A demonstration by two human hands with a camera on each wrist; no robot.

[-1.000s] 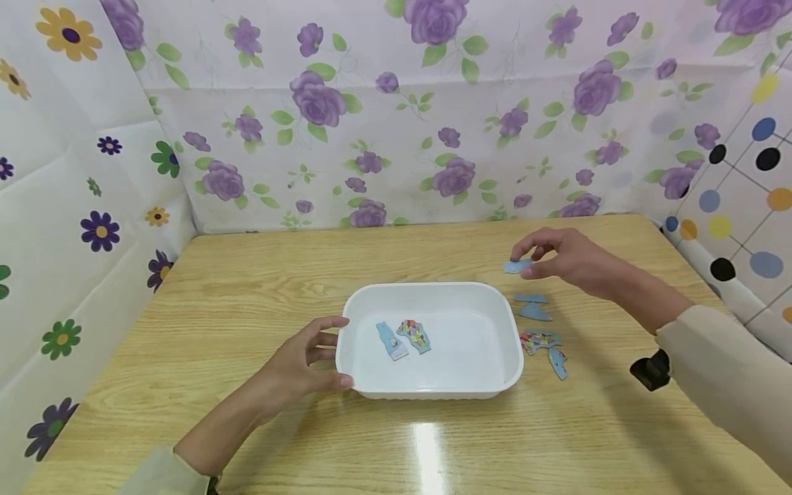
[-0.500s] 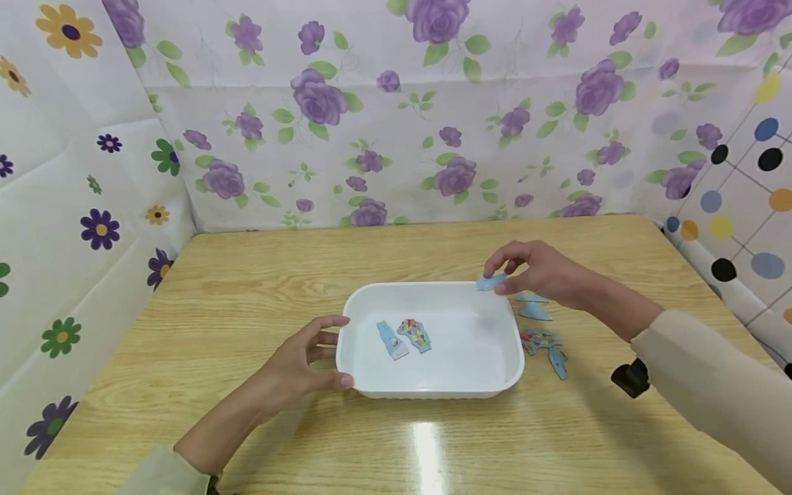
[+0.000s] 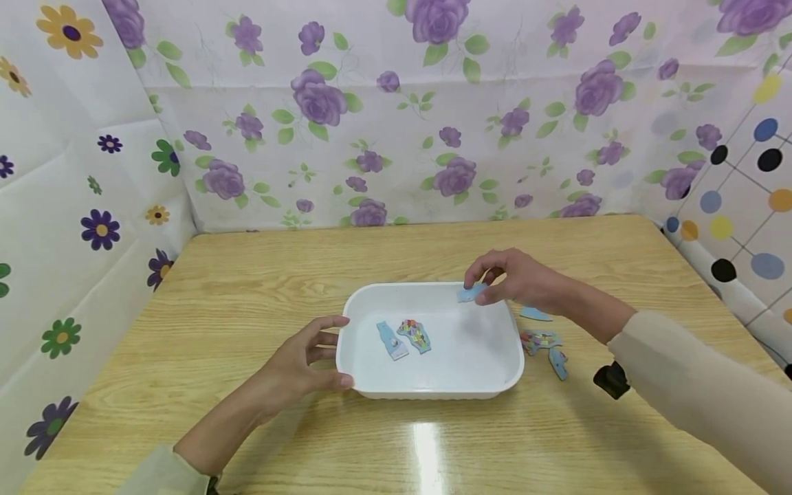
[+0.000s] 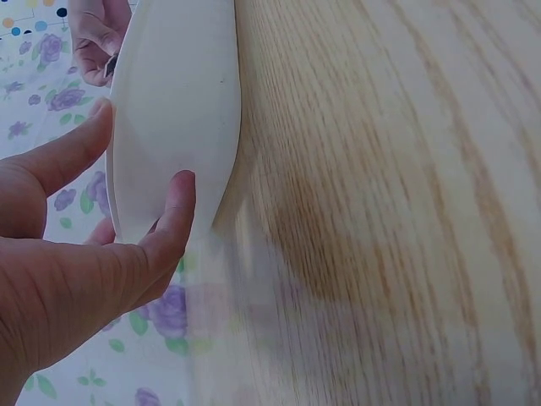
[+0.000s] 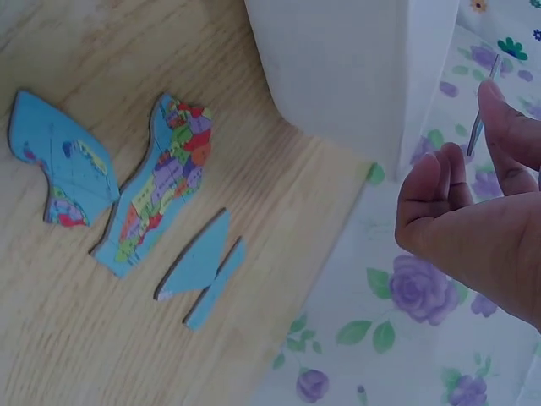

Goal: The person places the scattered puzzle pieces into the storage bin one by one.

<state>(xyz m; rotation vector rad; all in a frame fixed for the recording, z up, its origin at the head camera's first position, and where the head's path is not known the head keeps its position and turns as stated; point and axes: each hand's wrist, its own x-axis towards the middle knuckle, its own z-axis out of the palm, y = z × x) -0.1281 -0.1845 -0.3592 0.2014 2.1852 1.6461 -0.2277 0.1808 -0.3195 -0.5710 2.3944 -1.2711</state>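
My right hand [image 3: 516, 278] pinches a light blue flat puzzle piece [image 3: 468, 294] between thumb and fingers, over the back right part of a white plastic tray [image 3: 460, 361]. The right wrist view shows that piece nearly edge-on at the fingertips. At the tray's left end, my left hand [image 3: 309, 361] holds it, thumb at the near corner and fingertips at the rim. Two puzzle pieces lie inside the tray: one blue [image 3: 392, 342], the other a colourful map piece [image 3: 416, 335].
Right of the tray, several pieces lie on the wooden table [image 3: 247, 289]: a multicoloured map piece [image 5: 165, 182], a curved blue one [image 5: 63, 156], a blue triangle [image 5: 196, 258] and a narrow blue strip [image 5: 213, 286]. Flowered sheeting [image 3: 383, 158] hangs behind.
My right hand has carried the blue puzzle piece left and toward me, from beyond the tray's back right corner to over the tray. The left hand and tray have stayed put.
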